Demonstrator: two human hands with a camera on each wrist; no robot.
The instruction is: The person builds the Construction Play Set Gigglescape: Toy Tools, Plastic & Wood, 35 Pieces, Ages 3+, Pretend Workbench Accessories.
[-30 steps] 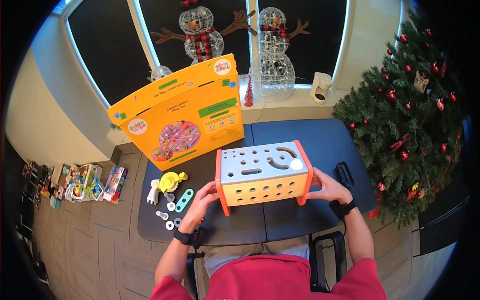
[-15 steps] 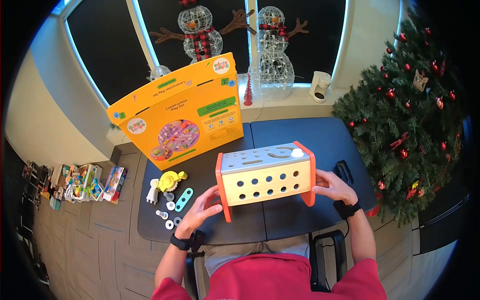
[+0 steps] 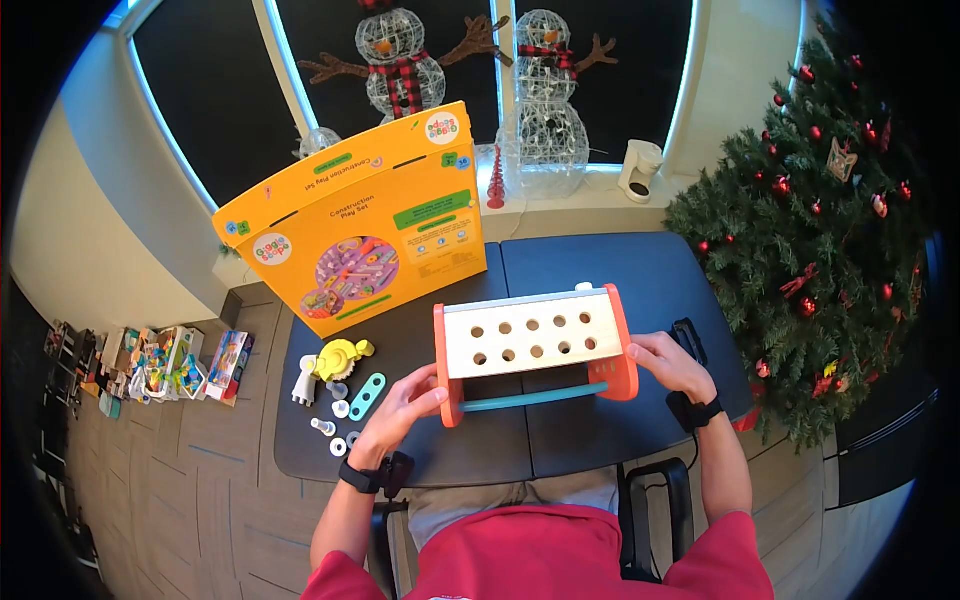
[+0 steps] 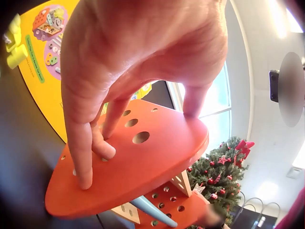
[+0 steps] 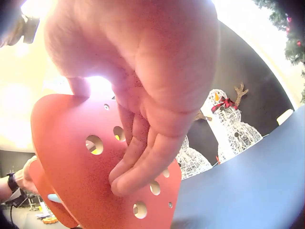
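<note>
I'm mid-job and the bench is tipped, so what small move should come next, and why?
I'd probably ease the toy workbench toward level: its holed wooden side slants upward, its blue rod shows below, and the left hand and right hand touch opposite red end panels, so they could turn it together.

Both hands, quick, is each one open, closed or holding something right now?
Left hand: holding the toy workbench at its left red end panel.
Right hand: holding it at the right red end panel.
</note>
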